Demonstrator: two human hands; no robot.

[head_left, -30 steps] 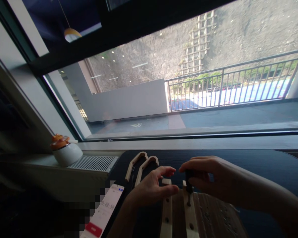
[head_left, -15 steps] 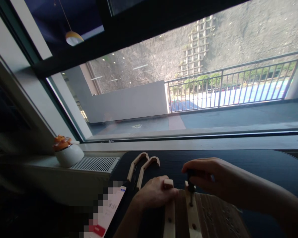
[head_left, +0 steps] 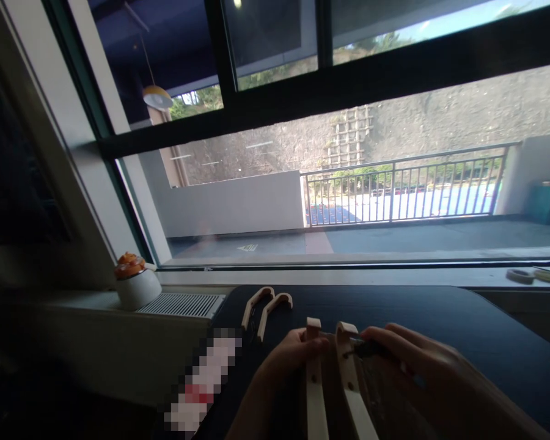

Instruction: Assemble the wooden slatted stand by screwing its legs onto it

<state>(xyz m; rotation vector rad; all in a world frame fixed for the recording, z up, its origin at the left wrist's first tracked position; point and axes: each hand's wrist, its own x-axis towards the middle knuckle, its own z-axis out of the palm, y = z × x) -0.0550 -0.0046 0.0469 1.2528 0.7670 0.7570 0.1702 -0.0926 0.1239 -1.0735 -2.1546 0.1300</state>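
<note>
"What's left of the left hand (head_left: 284,362)?"
"Two wooden hooks (head_left: 266,313), lying clear, apparently for working room. It's clamped on the left strip (head_left: 316,394), probably steadying it."
"And rightward?"
"The right strip (head_left: 356,403), then a dark tool (head_left: 369,348); the right hand (head_left: 415,362) is closed round that, likely for aim."

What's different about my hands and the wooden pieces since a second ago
Your left hand, open a second ago, has taken hold of the left wooden strip near its top. Your right hand keeps its dark tool, now tipped from upright toward horizontal. The two loose wooden hooks stay on the table.
</note>
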